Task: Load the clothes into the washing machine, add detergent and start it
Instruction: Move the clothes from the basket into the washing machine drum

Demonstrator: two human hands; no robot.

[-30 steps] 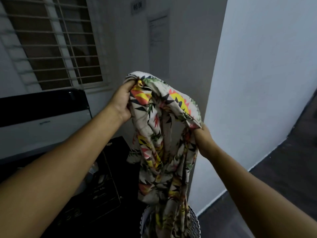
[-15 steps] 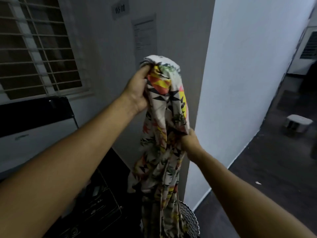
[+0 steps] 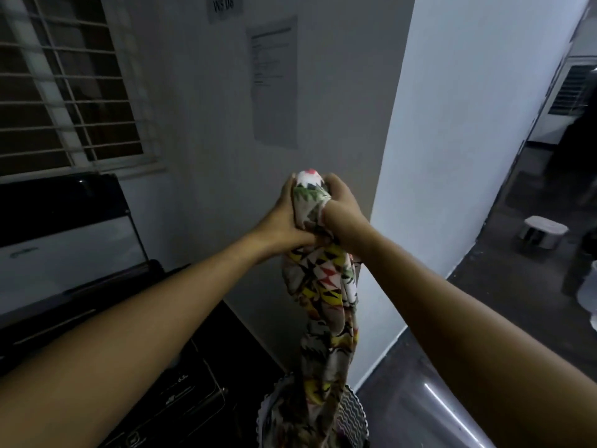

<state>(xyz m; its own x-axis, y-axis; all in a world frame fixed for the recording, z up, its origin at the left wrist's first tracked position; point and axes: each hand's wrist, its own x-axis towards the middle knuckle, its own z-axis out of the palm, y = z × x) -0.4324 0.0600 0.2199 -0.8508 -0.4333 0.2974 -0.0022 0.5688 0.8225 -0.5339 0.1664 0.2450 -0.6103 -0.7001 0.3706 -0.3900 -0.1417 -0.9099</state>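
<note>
Small sign (image 3: pixel 224 6) high on wall ahead of you: reads "WS 08"; blurred, middle character could be "D". Paper notice (image 3: pixel 274 79) on same wall, below and right of sign: printed heading and lines, too small and blurred to read. Washer (image 3: pixel 181 392) panel at your lower left: pale markings, none legible. White panel (image 3: pixel 64 250) at your left, below window: faint logo, unreadable.

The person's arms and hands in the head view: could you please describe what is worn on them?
Nothing is worn that shows. The left arm and right arm are bare along their whole visible length: no sleeves, watch or bracelet. The left hand and right hand are ungloved. The patterned garment hides part of each hand, so rings cannot be ruled out.
</note>
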